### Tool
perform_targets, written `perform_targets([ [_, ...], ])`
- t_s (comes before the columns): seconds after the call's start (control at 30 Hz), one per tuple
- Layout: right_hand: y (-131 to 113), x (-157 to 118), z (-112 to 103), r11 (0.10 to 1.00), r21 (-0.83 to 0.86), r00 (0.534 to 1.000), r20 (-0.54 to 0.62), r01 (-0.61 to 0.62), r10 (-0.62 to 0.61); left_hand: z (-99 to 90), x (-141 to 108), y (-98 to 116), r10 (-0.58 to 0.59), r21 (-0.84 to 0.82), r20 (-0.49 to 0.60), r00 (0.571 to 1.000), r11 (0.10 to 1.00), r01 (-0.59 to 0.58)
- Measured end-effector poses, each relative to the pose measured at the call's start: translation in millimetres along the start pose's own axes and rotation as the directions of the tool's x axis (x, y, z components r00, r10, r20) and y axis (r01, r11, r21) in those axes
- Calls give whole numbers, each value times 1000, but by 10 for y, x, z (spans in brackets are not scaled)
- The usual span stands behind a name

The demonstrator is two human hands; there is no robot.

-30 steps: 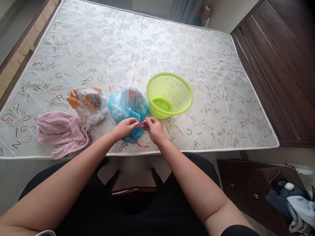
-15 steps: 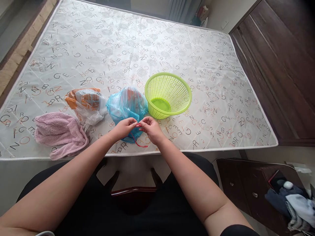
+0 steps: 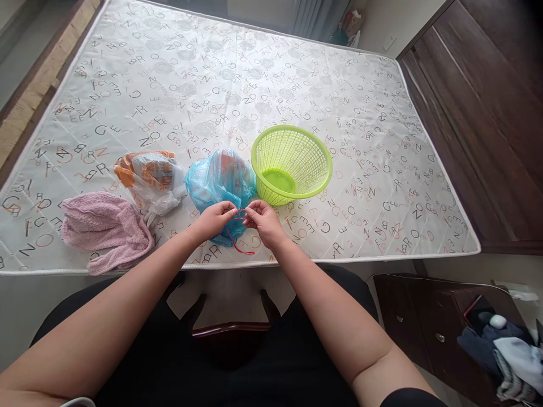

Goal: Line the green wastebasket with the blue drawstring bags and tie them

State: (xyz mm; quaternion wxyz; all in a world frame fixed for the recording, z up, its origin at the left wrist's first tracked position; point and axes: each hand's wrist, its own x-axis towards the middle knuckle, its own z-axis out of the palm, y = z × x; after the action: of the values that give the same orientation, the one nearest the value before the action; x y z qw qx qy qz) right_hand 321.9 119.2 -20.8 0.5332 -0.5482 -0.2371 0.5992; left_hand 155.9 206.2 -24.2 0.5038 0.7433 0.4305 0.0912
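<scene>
Our left hand (image 3: 215, 219) and right hand (image 3: 264, 223) pinch a red string (image 3: 241, 210) between them; a green basket (image 3: 309, 167) sits at one o'clock.

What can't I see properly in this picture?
Head view:
Part of the red string: pinched fingers hide it.
What's inside the blue bag: its plastic blurs it.
Writing on the orange-and-white bag: too crumpled to read.
Near left corner of the mattress: cut off by left edge.
</scene>
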Motion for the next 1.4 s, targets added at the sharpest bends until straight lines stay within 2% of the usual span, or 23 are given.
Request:
perform_targets([
  [0.13, -13, -14, 4, 999, -37, 999, 46, -8, 10, -7, 4, 10, -1, -6, -14, 1000, 1000, 1],
  [0.27, 8, -38, 3, 972, -232, 990, 142, 27, 6, -11, -7, 40, -5, -27, 6, 1000, 1000, 5],
  [0.4, 38, -69, 1, 836, -531, 989, 121, 141, -90, -11, -31, 76, -26, -63, 72, 997, 998, 31],
  [0.5, 40, -83, -1, 766, -618, 984, 101, 177, -145, -9, -46, 100, -19, -91, 157, 987, 995, 33],
  [0.6, 40, -69, -14, 763, -625, 984, 55, 165, -168, -4, -54, 109, -1, -104, 219, 976, 994, 25],
  [0.73, 75, -22, -45, 803, -576, 981, -15, 151, -195, 4, -58, 94, -10, -103, 273, 962, 994, 39],
  [1.03, 149, 10, -68, 832, -524, 976, -4, 182, -216, 3, -48, 41, -1, -129, 185, 983, 991, 25],
  [1.23, 168, 25, -63, 862, -477, 980, -6, 172, -199, 26, -32, 31, 48, -175, 235, 971, 985, -7],
  [1.4, 192, 34, -59, 872, -457, 980, -12, 172, -199, 33, -41, 48, 29, -184, 281, 959, 983, 24],
])
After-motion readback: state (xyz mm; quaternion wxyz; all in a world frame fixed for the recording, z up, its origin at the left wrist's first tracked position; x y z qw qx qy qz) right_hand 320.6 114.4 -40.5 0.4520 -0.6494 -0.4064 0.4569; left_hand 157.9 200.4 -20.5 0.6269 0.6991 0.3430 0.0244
